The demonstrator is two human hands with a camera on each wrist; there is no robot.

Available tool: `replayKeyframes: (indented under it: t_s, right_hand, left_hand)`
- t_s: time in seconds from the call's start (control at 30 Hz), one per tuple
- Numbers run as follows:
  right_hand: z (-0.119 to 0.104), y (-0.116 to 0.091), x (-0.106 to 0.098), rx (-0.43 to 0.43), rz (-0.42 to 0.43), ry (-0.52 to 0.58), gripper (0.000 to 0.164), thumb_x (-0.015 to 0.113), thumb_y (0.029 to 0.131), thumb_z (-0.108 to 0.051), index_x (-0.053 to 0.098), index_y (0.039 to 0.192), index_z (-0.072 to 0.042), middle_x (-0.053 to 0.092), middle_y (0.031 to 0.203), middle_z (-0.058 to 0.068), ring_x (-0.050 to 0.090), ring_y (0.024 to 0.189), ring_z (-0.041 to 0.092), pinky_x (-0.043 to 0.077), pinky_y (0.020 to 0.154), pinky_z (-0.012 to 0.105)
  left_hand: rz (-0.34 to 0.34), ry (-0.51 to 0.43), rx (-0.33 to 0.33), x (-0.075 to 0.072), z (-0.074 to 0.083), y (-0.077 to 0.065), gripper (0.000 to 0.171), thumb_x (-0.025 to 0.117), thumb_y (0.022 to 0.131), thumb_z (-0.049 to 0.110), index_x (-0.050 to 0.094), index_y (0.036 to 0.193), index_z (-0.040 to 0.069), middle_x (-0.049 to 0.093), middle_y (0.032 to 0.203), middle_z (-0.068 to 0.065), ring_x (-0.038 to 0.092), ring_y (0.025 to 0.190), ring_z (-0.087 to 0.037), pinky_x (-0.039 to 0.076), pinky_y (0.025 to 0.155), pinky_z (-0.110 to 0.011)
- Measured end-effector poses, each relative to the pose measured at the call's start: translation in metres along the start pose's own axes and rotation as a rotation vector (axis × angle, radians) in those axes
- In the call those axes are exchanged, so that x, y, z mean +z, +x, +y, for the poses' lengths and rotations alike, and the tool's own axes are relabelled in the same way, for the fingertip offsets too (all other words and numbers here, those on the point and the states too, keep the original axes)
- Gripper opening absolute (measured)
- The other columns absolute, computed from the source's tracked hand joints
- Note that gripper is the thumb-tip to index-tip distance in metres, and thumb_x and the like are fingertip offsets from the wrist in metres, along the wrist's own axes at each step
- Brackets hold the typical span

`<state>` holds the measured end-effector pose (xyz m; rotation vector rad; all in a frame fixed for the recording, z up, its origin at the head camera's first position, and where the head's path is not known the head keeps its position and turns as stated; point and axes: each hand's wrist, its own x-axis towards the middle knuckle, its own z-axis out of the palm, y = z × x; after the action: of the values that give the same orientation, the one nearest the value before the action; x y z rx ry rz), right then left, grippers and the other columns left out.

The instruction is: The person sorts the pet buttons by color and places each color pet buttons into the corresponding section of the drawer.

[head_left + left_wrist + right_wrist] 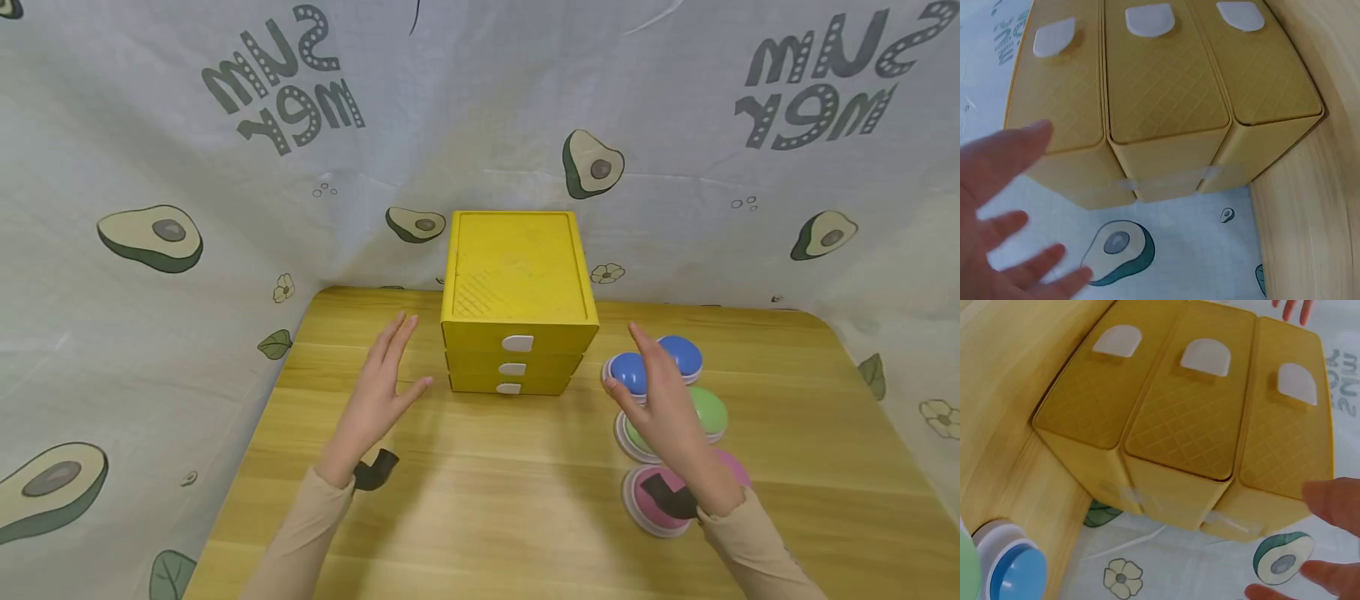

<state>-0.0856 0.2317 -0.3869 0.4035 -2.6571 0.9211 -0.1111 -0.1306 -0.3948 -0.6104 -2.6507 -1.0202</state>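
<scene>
A yellow three-drawer box (517,267) with white tab handles stands at the back of the wooden table. My left hand (378,392) is raised to the left of it, fingers straight and thumb spread, holding nothing. On the other side, my right hand (666,408) is held up with extended fingers, also holding nothing, and overlaps several round push lights in the head view. In the left wrist view the drawer fronts (1166,81) show a crosshatch pattern, with the left thumb (1010,153) in front. The right wrist view shows the same box (1185,419) beside the right fingers.
At the right of the table (810,467) stand round domes on white bases: blue ones (628,372), green ones (708,410) and pink ones (660,498). Behind and beside the table hangs a white cloth (480,100) printed with avocados and lettering.
</scene>
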Motion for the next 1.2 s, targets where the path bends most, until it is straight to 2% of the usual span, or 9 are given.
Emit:
replayKeyframes:
  t_s: [0.1,0.2,0.27,0.37,0.5,0.67,0.9,1.03,1.2]
  right_hand:
    - [-0.004,0.003,-0.001,-0.024,0.077,0.128,0.075,0.069,0.085,0.000,0.030,0.149,-0.003,0.043,0.138,0.027,0.040,0.125,0.042,0.032,0.109,0.047]
    - [-0.008,0.006,-0.001,-0.073,0.141,0.232,0.074,0.068,0.080,0.010,0.036,0.145,-0.001,0.052,0.129,0.023,0.048,0.119,0.026,0.037,0.104,0.023]
    - [-0.010,0.007,-0.001,-0.109,0.158,0.315,0.074,0.067,0.077,0.017,0.039,0.144,0.000,0.054,0.125,0.022,0.051,0.115,0.019,0.038,0.099,0.015]
    - [-0.014,0.008,-0.001,-0.150,0.142,0.452,0.074,0.063,0.075,0.023,0.040,0.142,0.002,0.056,0.121,0.016,0.055,0.111,0.014,0.043,0.095,0.016]
    - [-0.020,0.008,-0.003,-0.163,0.063,0.598,0.072,0.058,0.077,0.026,0.037,0.142,0.004,0.057,0.120,0.008,0.057,0.108,0.018,0.046,0.093,0.019]
    - [-0.026,0.009,-0.006,-0.145,-0.057,0.699,0.066,0.055,0.082,0.023,0.035,0.142,0.006,0.056,0.118,0.013,0.057,0.107,0.020,0.047,0.092,0.021]
    - [-0.025,0.013,0.000,-0.168,-0.218,0.770,0.061,0.052,0.087,0.019,0.033,0.144,0.005,0.056,0.120,0.013,0.057,0.108,0.021,0.049,0.091,0.024]
    - [-0.023,0.016,0.004,-0.184,-0.298,0.777,0.061,0.051,0.089,0.017,0.031,0.145,0.003,0.056,0.121,0.015,0.056,0.109,0.020,0.048,0.094,0.026]
    - [-0.020,0.020,0.011,-0.183,-0.385,0.752,0.061,0.051,0.092,0.013,0.029,0.147,0.001,0.054,0.123,0.019,0.055,0.112,0.027,0.048,0.094,0.029]
  left_hand:
    - [0.031,-0.135,0.097,-0.004,-0.006,0.010,0.083,0.074,0.083,0.004,0.025,0.150,0.004,0.025,0.152,-0.019,0.027,0.137,-0.034,0.029,0.109,-0.052]
    - [0.043,-0.170,0.179,-0.008,-0.009,0.018,0.084,0.076,0.080,0.001,0.028,0.149,0.002,0.028,0.151,-0.019,0.029,0.137,-0.032,0.028,0.110,-0.051]
    - [0.034,-0.181,0.216,-0.010,-0.011,0.022,0.084,0.077,0.079,0.001,0.029,0.148,0.002,0.029,0.151,-0.018,0.029,0.137,-0.032,0.027,0.110,-0.052]
    - [0.003,-0.215,0.245,-0.011,-0.014,0.029,0.084,0.077,0.079,0.002,0.030,0.148,0.003,0.028,0.153,-0.014,0.027,0.138,-0.030,0.026,0.111,-0.052]
    - [-0.038,-0.270,0.256,-0.013,-0.015,0.036,0.083,0.077,0.079,0.003,0.032,0.148,0.006,0.027,0.154,-0.009,0.021,0.141,-0.027,0.021,0.113,-0.051]
    - [-0.069,-0.284,0.298,-0.015,-0.017,0.044,0.079,0.078,0.078,0.005,0.037,0.146,0.005,0.029,0.154,-0.008,0.015,0.143,-0.026,0.013,0.115,-0.050]
    - [-0.091,-0.295,0.362,-0.013,-0.021,0.052,0.073,0.075,0.079,0.008,0.040,0.143,0.003,0.030,0.153,-0.013,0.016,0.142,-0.027,0.012,0.114,-0.051]
    - [-0.101,-0.297,0.395,-0.011,-0.025,0.057,0.072,0.075,0.079,0.007,0.040,0.143,0.002,0.028,0.153,-0.014,0.017,0.141,-0.032,0.010,0.114,-0.050]
    - [-0.124,-0.283,0.398,-0.009,-0.030,0.061,0.074,0.076,0.077,0.004,0.041,0.142,0.003,0.025,0.154,-0.015,0.015,0.142,-0.030,0.008,0.115,-0.048]
